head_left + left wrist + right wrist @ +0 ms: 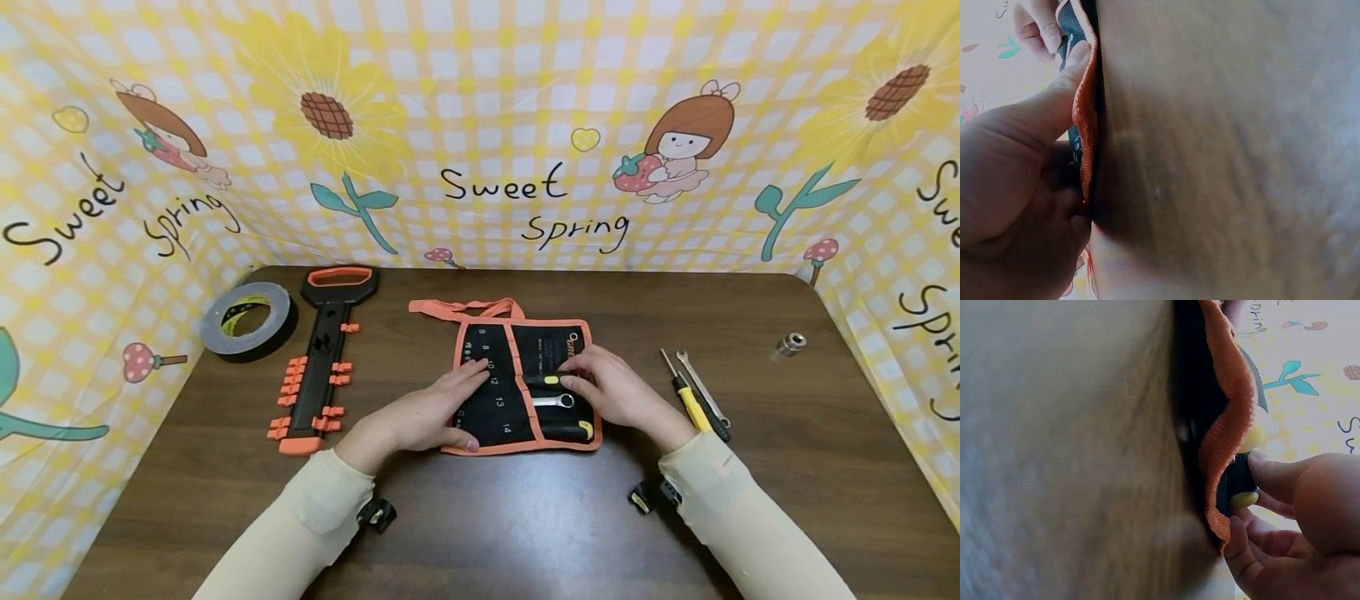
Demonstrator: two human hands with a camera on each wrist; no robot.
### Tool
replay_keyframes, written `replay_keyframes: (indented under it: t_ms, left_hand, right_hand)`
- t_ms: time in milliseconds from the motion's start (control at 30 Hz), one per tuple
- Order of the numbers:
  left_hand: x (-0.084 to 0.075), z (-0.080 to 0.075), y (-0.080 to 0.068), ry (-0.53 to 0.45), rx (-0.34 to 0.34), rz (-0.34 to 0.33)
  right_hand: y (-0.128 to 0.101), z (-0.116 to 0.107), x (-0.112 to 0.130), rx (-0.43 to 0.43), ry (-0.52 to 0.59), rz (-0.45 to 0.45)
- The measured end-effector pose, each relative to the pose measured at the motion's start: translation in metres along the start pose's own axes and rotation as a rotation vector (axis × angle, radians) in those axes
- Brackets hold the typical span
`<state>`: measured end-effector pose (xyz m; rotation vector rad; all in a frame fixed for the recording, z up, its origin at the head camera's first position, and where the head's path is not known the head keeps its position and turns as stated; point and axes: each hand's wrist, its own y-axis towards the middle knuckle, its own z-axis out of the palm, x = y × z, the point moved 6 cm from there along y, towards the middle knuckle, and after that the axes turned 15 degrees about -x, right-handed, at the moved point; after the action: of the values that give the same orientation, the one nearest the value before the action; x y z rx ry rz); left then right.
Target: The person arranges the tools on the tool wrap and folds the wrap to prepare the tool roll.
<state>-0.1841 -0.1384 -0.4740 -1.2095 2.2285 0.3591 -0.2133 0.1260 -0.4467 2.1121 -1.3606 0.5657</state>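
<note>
Pouch (517, 379) looked soft and floppy; left hand (435, 408) pressed it flat, fingers straight, while right hand (611, 387) pinched a stiff black-yellow tool handle (551, 380).

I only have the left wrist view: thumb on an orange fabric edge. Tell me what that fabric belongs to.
Observer: A black tool roll with orange trim, lying open on the dark wooden table; the left hand presses flat on its numbered pockets.
Operator: Report the right hand.
Observer: The right hand pinches a black tool handle with a yellow end at the roll's right side.
Operator: List what lies right of the roll.
Observer: A yellow-and-black screwdriver and a thin silver wrench, side by side, and farther right a small silver socket.
</note>
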Motion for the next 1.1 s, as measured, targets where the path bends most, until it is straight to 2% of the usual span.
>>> replay_keyframes:
  t_ms: [100,333,400,500,633,833,1100]
  left_hand:
    - [-0.001,0.000,0.000,0.001,-0.005,-0.009]
    - [-0.011,-0.003,0.002,0.015,0.031,-0.023]
    - [-0.006,0.000,0.002,0.021,0.027,-0.023]
    - [-0.010,-0.003,0.001,0.020,0.038,-0.038]
    - [-0.005,-0.002,-0.001,0.011,0.022,-0.012]
    - [0.007,0.004,0.001,-0.011,0.006,-0.012]
    - [-0.004,-0.003,-0.002,-0.016,0.006,-0.005]
  right_hand:
    - [0.000,0.000,-0.001,0.008,0.000,0.010]
    - [-0.005,-0.006,-0.003,0.004,0.007,0.047]
    - [-0.008,-0.011,-0.003,-0.014,0.010,0.047]
    - [-0.011,-0.017,-0.001,-0.036,0.010,0.035]
    - [-0.016,-0.024,0.001,-0.071,0.004,0.024]
    - [-0.024,-0.034,0.002,-0.138,0.010,0.001]
    - [-0.035,-0.049,0.000,-0.154,0.001,0.025]
